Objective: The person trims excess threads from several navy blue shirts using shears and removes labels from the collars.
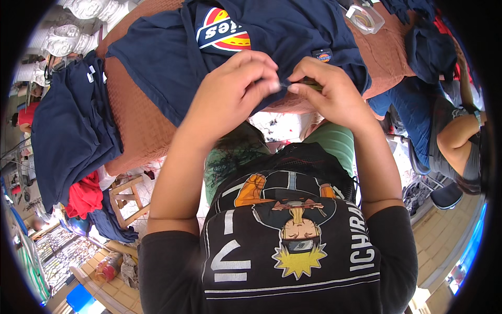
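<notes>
Both my hands meet over the near edge of a navy garment (pixel 293 36) with a red, yellow and white printed emblem (pixel 224 32). My left hand (pixel 235 86) is closed in a pinch, slightly blurred. Facing it, my right hand (pixel 334 86) is closed too, thumb against forefinger. A thin, pale, clear-looking sliver spans the small gap between the two pinches; its kind is too small to tell. Something greenish shows inside the curl of my right fingers, mostly hidden. Just beyond that hand, a small dark label (pixel 322 55) lies on the cloth.
The garment lies on a brown-covered table (pixel 136 110). A clear container with rolls of tape (pixel 364 20) stands at the far right. More navy clothing (pixel 76 125) hangs over the left side, above red cloth (pixel 84 194). A person's bent arm (pixel 460 136) is at the right.
</notes>
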`<state>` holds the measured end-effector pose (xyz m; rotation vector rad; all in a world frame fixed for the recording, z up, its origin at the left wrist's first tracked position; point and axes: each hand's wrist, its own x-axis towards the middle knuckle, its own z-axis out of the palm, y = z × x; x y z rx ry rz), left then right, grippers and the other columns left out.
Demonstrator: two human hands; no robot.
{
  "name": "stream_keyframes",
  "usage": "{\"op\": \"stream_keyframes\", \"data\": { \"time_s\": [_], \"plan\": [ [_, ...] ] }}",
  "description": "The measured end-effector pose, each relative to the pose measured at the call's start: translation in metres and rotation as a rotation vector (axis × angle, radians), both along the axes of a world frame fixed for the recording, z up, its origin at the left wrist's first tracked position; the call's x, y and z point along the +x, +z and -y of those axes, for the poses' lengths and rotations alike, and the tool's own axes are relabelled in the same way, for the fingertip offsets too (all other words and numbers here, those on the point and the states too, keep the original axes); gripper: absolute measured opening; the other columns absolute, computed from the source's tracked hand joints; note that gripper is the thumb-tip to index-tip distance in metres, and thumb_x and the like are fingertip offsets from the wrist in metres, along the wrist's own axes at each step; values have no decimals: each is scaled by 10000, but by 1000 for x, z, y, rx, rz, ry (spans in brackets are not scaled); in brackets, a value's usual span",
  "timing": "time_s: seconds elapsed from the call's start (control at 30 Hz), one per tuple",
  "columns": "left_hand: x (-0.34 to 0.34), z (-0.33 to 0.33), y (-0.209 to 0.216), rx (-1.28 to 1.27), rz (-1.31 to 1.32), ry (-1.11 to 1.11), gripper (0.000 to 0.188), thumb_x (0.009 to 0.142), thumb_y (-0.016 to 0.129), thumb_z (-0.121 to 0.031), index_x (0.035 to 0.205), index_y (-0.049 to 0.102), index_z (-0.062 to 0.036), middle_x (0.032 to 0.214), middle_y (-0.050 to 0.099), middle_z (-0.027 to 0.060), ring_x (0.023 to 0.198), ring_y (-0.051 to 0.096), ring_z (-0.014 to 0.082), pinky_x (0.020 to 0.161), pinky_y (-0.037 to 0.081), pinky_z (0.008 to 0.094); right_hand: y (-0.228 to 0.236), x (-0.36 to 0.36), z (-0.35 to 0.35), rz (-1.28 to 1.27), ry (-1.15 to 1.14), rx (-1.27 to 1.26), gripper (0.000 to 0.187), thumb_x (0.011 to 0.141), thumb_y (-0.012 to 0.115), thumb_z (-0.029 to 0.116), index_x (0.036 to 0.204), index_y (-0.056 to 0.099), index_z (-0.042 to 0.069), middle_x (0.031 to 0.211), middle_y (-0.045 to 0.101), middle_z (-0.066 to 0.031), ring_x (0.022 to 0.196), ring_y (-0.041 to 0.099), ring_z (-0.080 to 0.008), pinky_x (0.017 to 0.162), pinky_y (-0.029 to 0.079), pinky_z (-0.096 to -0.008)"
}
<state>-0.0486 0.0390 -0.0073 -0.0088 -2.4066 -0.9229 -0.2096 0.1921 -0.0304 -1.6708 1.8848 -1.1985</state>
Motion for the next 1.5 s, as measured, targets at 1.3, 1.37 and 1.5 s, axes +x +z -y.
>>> {"op": "stream_keyframes", "data": {
  "time_s": [1.3, 1.37, 1.5],
  "plan": [
    [-1, -9, -38, 73, 101, 251, 115, 838, 687, -90, 950, 706, -66, 964, 700, 56, 870, 668, 240, 733, 531, 307, -44, 8, 9, 624, -96, 66, 171, 879, 685, 77, 1044, 689, 36, 800, 646, 56, 643, 500, 11, 524, 422, -180],
    [0, -14, -33, 224, 150, 309, 116, 838, 690, -101, 944, 705, -57, 940, 702, 61, 867, 668, 242, 735, 532, 309, -46, 9, 9, 620, -95, 22, 158, 880, 682, 80, 1032, 689, 37, 793, 640, 57, 629, 488, 11, 515, 410, -181],
    [2, -18, -30, 197, 98, 311, 112, 857, 687, -78, 947, 717, -18, 977, 707, 74, 864, 679, 177, 753, 522, 265, -43, 9, 9, 655, -132, 74, 140, 882, 678, 92, 1009, 686, 32, 784, 630, 60, 650, 494, 9, 532, 407, -180]
  ]
}}
